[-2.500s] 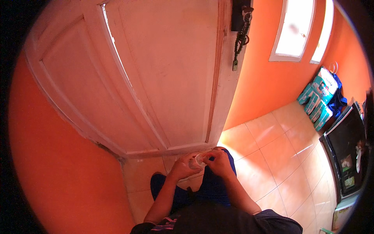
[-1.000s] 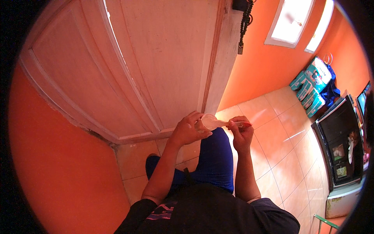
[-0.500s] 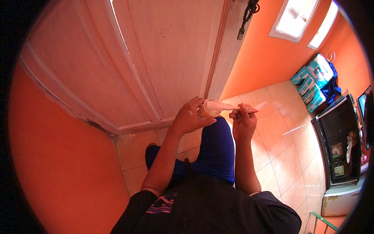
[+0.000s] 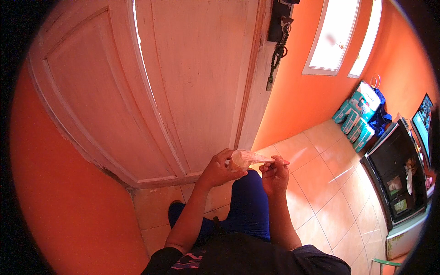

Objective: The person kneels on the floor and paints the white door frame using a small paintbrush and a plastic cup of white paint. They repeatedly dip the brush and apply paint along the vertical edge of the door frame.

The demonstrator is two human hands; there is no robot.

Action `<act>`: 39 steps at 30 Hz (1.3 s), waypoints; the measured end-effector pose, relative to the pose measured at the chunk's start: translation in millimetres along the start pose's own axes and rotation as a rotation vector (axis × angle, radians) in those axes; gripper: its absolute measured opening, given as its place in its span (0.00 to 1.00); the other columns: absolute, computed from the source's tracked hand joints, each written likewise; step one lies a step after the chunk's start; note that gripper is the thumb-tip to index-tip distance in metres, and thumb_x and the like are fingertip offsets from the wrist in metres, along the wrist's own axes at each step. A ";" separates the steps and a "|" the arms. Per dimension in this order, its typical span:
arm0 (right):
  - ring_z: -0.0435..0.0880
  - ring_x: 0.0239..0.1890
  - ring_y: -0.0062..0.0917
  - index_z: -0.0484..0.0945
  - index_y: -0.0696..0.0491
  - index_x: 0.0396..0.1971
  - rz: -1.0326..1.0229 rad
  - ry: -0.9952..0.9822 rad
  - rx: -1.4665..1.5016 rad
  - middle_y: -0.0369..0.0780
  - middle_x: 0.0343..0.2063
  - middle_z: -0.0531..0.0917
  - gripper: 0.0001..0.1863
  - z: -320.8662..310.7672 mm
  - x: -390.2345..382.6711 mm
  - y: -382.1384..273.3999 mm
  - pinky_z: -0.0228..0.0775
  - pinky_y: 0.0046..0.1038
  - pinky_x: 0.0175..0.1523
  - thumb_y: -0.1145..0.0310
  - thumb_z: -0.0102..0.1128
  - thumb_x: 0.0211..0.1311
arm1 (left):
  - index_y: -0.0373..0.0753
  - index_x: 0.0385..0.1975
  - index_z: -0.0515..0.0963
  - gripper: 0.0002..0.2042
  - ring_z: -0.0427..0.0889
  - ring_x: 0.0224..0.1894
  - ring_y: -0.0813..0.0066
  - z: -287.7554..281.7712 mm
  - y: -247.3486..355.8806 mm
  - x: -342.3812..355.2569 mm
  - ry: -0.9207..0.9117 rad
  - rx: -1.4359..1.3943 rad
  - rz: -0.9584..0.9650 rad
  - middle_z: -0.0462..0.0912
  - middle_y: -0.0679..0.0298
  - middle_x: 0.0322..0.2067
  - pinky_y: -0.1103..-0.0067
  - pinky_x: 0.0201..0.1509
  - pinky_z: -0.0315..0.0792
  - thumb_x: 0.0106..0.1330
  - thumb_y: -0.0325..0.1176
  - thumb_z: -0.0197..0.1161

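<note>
My left hand (image 4: pixel 217 171) is closed around a small clear plastic cup (image 4: pixel 237 164) with something whitish in it. In my right hand (image 4: pixel 276 178) is a paintbrush (image 4: pixel 259 157), pinched by its handle, whose red tip pokes out past the fingers. The brush lies roughly level, its pale bristle end at the cup's mouth. How far the bristles reach inside is hard to make out. Both hands are above my knee, in front of a pale, panelled wooden door (image 4: pixel 197 96).
A dark braided strap with keys (image 4: pixel 277 55) hangs from the door's lock side. Orange walls (image 4: pixel 68 192) flank the door. Farther right, on the tiled floor (image 4: pixel 316 176), are teal packages (image 4: pixel 350 123) and a dark cabinet (image 4: pixel 394 176) near a screen (image 4: pixel 424 119).
The view has tilted up, so more of the door and its lock shows and my hands appear lower. The brush's bristle end stays at the cup's mouth, and both grips are unchanged.
</note>
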State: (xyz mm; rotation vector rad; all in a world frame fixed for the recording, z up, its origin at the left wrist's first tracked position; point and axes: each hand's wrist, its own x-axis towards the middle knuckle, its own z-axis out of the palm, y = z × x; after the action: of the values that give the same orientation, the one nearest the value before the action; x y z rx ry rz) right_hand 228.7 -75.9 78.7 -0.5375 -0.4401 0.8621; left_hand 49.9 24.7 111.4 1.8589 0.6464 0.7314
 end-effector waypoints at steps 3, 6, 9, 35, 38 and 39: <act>0.79 0.26 0.24 0.79 0.54 0.39 0.022 -0.025 0.083 0.38 0.23 0.81 0.10 -1.2 -0.5 0.9 0.69 0.28 0.37 0.63 0.59 0.68 | 0.36 0.50 0.77 0.32 0.81 0.46 0.67 -2.6 8.6 -1.0 0.012 -0.004 -0.026 0.79 0.59 0.43 0.71 0.48 0.78 0.48 0.48 0.78; 0.79 0.27 0.24 0.79 0.53 0.39 0.029 -0.045 0.107 0.37 0.23 0.82 0.10 0.3 -2.2 -1.1 0.69 0.28 0.38 0.62 0.59 0.68 | 0.36 0.50 0.77 0.31 0.82 0.45 0.67 -1.9 0.8 3.8 -0.024 -0.014 0.004 0.80 0.59 0.43 0.72 0.48 0.78 0.49 0.47 0.78; 0.79 0.27 0.24 0.79 0.53 0.39 0.016 -0.037 0.122 0.37 0.23 0.82 0.10 -0.7 -4.2 -1.6 0.69 0.28 0.38 0.62 0.59 0.68 | 0.36 0.49 0.77 0.31 0.82 0.45 0.67 2.5 1.5 1.6 -0.002 -0.056 0.023 0.80 0.59 0.44 0.72 0.48 0.78 0.48 0.46 0.79; 0.78 0.30 0.24 0.81 0.51 0.37 0.066 -0.076 0.353 0.37 0.26 0.82 0.07 6.3 10.3 -22.3 0.68 0.28 0.40 0.65 0.56 0.69 | 0.33 0.56 0.71 0.34 0.81 0.51 0.67 -4.1 19.4 40.4 -0.110 -0.183 0.054 0.81 0.56 0.49 0.71 0.57 0.74 0.51 0.40 0.78; 0.78 0.30 0.24 0.81 0.51 0.36 -0.033 -0.121 0.369 0.37 0.27 0.83 0.07 7.2 22.0 -35.7 0.68 0.28 0.40 0.65 0.56 0.69 | 0.32 0.57 0.69 0.35 0.79 0.53 0.66 -9.6 39.8 62.3 -0.117 -0.163 0.096 0.80 0.55 0.50 0.71 0.59 0.73 0.52 0.41 0.77; 0.76 0.28 0.22 0.79 0.52 0.35 -0.069 -0.045 0.347 0.34 0.22 0.78 0.09 9.6 22.7 -43.6 0.67 0.27 0.40 0.64 0.54 0.70 | 0.32 0.58 0.69 0.35 0.79 0.53 0.66 -9.2 44.3 67.4 -0.108 -0.144 0.107 0.79 0.54 0.51 0.71 0.59 0.72 0.53 0.42 0.77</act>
State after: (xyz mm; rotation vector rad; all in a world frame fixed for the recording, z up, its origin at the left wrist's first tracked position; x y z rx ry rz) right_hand 262.1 -78.5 115.9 -0.1825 -0.3380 0.8624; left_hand 93.6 62.1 168.8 1.7960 0.4170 0.7220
